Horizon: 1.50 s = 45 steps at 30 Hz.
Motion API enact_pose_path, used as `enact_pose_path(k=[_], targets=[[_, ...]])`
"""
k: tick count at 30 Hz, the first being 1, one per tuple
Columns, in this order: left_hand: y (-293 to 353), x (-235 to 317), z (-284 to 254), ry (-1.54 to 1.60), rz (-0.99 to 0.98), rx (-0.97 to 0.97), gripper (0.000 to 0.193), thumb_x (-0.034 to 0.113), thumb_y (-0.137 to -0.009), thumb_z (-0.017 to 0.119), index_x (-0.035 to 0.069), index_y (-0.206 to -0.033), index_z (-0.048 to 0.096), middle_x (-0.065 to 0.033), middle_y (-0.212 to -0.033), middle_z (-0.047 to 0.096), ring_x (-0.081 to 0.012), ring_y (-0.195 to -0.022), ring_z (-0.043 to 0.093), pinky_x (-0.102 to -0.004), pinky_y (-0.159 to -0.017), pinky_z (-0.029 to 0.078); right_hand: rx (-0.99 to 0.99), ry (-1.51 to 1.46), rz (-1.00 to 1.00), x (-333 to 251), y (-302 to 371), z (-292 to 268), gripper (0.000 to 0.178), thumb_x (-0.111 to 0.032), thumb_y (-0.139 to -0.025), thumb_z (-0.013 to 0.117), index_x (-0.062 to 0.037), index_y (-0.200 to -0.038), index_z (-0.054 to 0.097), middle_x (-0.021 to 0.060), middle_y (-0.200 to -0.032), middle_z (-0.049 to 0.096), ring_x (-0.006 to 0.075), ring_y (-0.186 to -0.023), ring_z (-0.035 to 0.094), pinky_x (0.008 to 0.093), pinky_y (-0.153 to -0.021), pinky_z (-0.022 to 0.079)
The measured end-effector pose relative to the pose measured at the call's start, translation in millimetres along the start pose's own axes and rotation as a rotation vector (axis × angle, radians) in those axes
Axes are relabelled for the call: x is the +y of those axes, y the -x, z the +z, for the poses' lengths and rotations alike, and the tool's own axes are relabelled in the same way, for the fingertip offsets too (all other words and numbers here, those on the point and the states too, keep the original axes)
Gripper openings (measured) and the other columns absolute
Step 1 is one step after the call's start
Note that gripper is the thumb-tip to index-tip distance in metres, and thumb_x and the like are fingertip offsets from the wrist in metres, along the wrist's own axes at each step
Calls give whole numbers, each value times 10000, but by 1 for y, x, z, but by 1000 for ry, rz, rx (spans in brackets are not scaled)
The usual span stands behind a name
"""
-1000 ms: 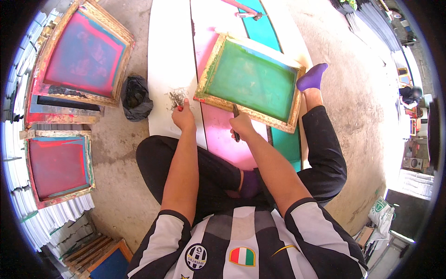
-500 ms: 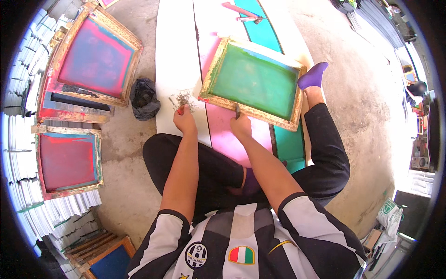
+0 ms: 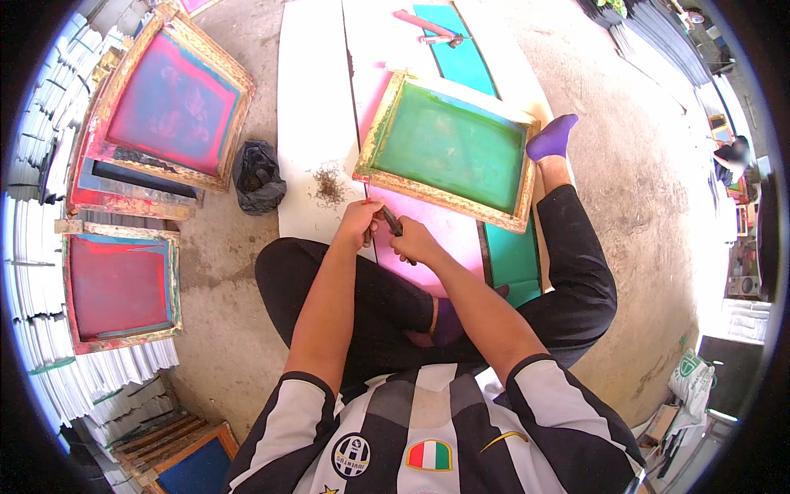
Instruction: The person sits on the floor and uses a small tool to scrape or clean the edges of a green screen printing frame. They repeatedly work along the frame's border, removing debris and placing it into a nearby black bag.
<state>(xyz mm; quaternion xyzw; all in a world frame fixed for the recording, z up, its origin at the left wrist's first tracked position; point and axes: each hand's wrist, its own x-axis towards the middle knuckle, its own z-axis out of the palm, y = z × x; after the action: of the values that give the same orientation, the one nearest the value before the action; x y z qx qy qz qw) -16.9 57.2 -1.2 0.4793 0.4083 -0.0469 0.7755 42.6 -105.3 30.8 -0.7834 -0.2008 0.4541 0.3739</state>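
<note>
My left hand (image 3: 356, 224) is closed on a thin red-handled screwdriver (image 3: 368, 199), its slim shaft pointing toward the frame's near left corner. Close beside it, my right hand (image 3: 416, 241) grips dark-handled pliers (image 3: 392, 221); their jaws come up to the left fingers, and whether they touch is unclear. Just beyond both hands lies a wooden screen-printing frame (image 3: 440, 210) with green mesh (image 3: 448, 148), set at a slant. Left of the frame, a small heap of thin brown metal bits, like staples (image 3: 330, 187), rests on the white board (image 3: 309, 107).
A crumpled black plastic bag (image 3: 259, 177) sits on the floor left of the board. More screen frames (image 3: 178, 280) lean against paper stacks (image 3: 33, 272) at left. A hammer-like tool (image 3: 420, 22) lies at the far end. My purple-socked foot (image 3: 550, 138) is against the green frame's right side.
My left hand has moved right, away from the heap, with the screwdriver. My right hand has drawn the pliers back from the frame's near edge, bringing both hands together.
</note>
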Motion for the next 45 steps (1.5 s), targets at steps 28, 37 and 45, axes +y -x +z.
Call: enact_pose_path(k=[28,37,45], targets=[[-10,21,-4,469,102,495,253,260,-912,703,119,-854,500,-1,-664,506,-102,-417,396,-286,-360,304,-497,-83,478,-14,-49,-150,450,-344,-1017,500,22,-1279,496,309,-1053,671,381,-873,719,523,-689,613],[-17,20,-5,457,59,470,268,299,-917,694,125,-841,505,8,-645,484,-109,-408,390,-286,-339,257,-592,-63,615,-16,-73,-168,361,-347,-1024,488,-49,-1215,560,230,-940,697,289,-782,709,462,-600,585],[-46,3,-14,435,190,677,316,304,-913,702,124,-767,487,24,-543,429,-121,-369,374,-295,-331,229,-95,-4,446,-12,-34,-101,149,-67,-794,638,63,-800,567,150,-603,592,218,-452,579,369,-358,446]])
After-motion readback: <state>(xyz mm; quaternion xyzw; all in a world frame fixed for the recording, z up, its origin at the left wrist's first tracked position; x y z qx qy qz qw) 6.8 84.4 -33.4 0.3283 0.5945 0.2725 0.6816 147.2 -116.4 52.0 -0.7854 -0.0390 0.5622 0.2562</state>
